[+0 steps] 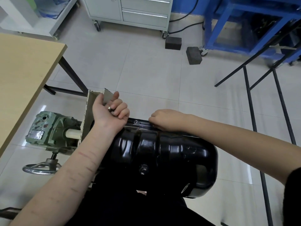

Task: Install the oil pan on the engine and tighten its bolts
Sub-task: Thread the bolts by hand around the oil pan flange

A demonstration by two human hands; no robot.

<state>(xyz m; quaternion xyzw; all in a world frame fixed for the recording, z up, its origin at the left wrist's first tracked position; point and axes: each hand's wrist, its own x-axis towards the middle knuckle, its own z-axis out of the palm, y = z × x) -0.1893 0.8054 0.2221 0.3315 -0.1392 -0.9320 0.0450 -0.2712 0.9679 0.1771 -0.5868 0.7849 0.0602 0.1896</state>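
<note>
Her left hand (118,108) cupped spare bolts (111,110); the right hand (160,119) apparently pinched one at the oil pan (162,154) flange, where cross-threading or dropping seemed likely.

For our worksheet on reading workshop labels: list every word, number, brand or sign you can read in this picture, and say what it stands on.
No text can be read.
Nameplate on the green gearbox: lettering too blurred to read.
Black oil pan: no visible markings.
Grey drawer cabinet: no label visible.
</note>
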